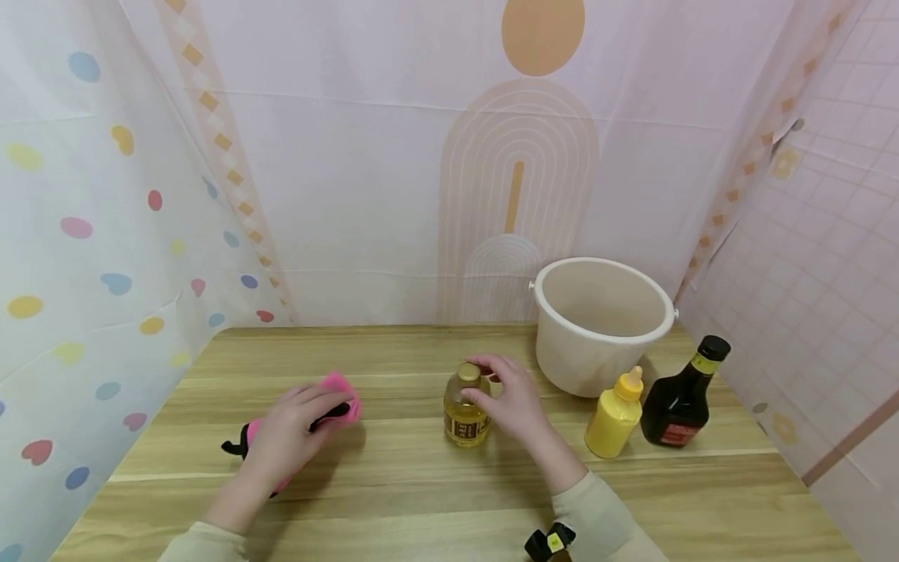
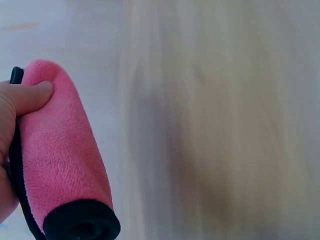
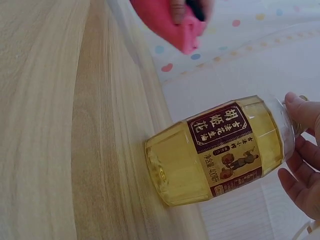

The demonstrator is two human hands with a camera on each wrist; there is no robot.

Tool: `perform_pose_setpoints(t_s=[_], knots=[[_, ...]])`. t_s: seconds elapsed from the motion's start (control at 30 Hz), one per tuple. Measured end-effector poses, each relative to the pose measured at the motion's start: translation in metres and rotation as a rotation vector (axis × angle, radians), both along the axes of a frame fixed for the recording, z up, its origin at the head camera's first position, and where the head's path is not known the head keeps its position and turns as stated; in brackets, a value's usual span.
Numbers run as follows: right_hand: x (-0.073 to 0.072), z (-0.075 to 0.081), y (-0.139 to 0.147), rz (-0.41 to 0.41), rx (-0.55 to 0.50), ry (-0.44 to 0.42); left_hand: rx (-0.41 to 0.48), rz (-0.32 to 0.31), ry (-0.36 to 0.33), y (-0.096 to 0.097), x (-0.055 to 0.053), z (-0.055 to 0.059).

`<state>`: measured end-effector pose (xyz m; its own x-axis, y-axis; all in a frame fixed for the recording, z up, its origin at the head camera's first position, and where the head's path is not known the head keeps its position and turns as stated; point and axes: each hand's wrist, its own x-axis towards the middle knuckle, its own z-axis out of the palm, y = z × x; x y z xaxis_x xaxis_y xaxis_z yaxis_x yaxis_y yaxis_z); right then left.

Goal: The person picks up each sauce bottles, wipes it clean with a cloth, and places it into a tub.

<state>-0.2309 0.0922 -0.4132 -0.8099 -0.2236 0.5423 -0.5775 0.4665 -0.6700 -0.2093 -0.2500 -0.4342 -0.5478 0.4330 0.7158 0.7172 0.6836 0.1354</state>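
A bucket (image 1: 572, 359) stands at the back right of the table (image 1: 421, 499), a yellow bottle (image 1: 612, 424) before it, a dark bottle (image 1: 676, 402) just beside that; a patterned curtain (image 1: 351, 195) hangs behind.

A screened-off booth: patterned curtains (image 1: 351, 203) border this wooden table (image 1: 407, 499).

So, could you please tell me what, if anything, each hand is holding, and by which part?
The left hand holds a pink cloth, with the thumb near one end; the right hand holds the oil bottle by its neck.
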Motion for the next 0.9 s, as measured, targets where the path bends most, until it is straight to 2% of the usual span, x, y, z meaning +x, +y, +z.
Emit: perform_pose_setpoints(t_s=[0.2, 0.43, 0.73, 0.9], knots=[[0.002, -0.001, 0.001, 0.0, -0.004, 0.007, 0.142, -0.06, 0.063, 0.027, 0.002, 0.013], [0.004, -0.002, 0.003, 0.011, -0.016, 0.027, 0.306, -0.068, 0.124, 0.057, 0.001, 0.025], [0.004, -0.005, 0.006, 0.019, -0.05, 0.086, 0.468, -0.014, 0.026, 0.091, 0.003, 0.034], [0.008, -0.004, 0.007, 0.011, -0.061, 0.058, 0.534, 0.011, -0.087, 0.111, 0.006, 0.034]])
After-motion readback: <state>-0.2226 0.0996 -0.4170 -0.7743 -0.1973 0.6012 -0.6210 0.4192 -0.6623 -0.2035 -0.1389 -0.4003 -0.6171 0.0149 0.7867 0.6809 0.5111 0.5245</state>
